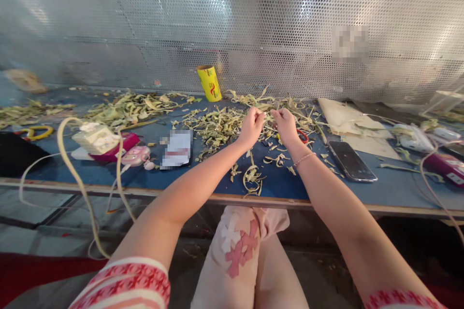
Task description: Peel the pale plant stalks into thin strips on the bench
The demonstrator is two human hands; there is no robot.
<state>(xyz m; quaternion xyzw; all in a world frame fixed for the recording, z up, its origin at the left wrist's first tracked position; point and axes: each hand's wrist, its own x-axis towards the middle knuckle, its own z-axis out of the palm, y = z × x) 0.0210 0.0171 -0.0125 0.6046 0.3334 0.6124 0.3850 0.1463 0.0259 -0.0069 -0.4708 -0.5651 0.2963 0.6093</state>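
Over a heap of dry, pale green plant strips (217,128), my left hand (251,128) and my right hand (285,124) are close together, fingertips pinched. Something small and pale is at the fingertips, too small to make out. Beneath my right hand a red loop (303,136), perhaps a tool handle, shows partly; the rest is hidden. Loose curled strips (252,179) lie nearer the table's front edge.
A yellow tube (210,84) stands at the back by the perforated metal panel (253,14). Phones (177,149) (352,161) flank my arms. Chargers (96,139) with cables sit left, a yellow handle (36,132) farther left. Cardboard (344,118) lies right.
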